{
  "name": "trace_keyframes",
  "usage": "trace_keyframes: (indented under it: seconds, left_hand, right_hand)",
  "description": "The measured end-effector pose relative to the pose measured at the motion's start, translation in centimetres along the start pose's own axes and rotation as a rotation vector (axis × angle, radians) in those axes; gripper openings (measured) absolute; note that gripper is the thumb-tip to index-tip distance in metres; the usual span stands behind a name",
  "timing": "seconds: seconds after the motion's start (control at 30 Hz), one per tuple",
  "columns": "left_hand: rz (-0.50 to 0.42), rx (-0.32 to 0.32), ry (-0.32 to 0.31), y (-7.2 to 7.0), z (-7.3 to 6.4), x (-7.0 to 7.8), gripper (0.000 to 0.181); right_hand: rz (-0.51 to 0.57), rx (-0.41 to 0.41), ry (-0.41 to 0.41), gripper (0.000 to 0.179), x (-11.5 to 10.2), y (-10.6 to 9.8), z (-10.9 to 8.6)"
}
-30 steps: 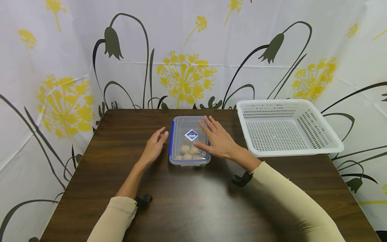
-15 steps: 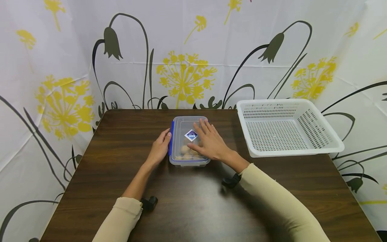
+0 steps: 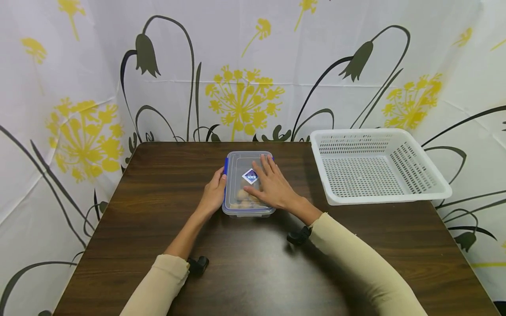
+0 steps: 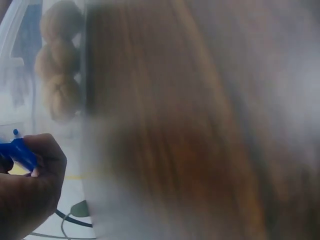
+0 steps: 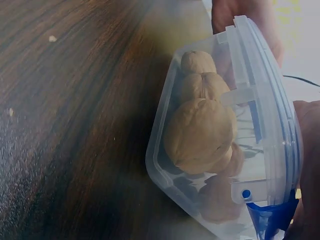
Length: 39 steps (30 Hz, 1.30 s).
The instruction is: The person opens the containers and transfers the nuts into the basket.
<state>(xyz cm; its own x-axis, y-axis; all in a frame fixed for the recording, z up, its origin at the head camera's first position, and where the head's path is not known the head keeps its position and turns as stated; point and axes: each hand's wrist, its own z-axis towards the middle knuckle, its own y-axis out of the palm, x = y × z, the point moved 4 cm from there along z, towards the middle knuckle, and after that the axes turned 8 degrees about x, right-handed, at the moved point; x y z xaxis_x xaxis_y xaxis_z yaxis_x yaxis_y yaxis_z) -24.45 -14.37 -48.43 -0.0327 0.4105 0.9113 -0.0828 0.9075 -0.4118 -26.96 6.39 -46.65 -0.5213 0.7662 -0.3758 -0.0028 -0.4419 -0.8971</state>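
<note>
A clear plastic food container [image 3: 239, 160] with a diamond label [image 3: 251, 176] and blue side latches sits on the dark wooden table. Through its wall several walnuts [image 5: 200, 135] show in the right wrist view. My left hand [image 3: 212, 195] is at the container's left side; in the left wrist view its thumb and fingers pinch the blue latch [image 4: 21, 154], which juts out at an angle. Across the right half of the lid lies my right hand [image 3: 276, 186], fingers straight and spread. In the right wrist view another blue latch [image 5: 274, 215] shows near that hand.
A white perforated plastic basket [image 3: 389, 199] stands at the back right of the table, its rim slightly past the right edge. Behind the table hangs a white curtain [image 3: 170, 105] with flower prints. Tiny pale crumbs [image 5: 52, 38] dot the tabletop.
The left hand has moved right from beside the container onto its left edge. The right hand has shifted left, farther over the lid. The container has stayed in place.
</note>
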Motion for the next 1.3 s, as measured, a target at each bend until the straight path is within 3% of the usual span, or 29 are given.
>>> trace_keyframes:
  seconds: [0.37,0.8,1.07,1.3]
  left_hand:
    - [0.097,0.029,0.073,0.5,1.7,0.6,0.050]
    - [0.107,0.037,0.081,0.3,2.3,-0.1,0.049]
    - [0.087,-0.035,0.067,0.1,2.2,-0.1,0.051]
    - [0.022,-0.121,0.004,-0.1,2.5,-0.1,0.053]
  right_hand:
    - [0.041,0.019,0.001,0.090,0.8,-0.2,0.8]
    - [0.086,0.031,0.013,0.088,1.4,0.0,1.1]
    - [0.083,0.033,0.011,0.089,1.4,0.1,1.0]
    - [0.075,0.033,0.017,0.088,1.5,0.2,0.9]
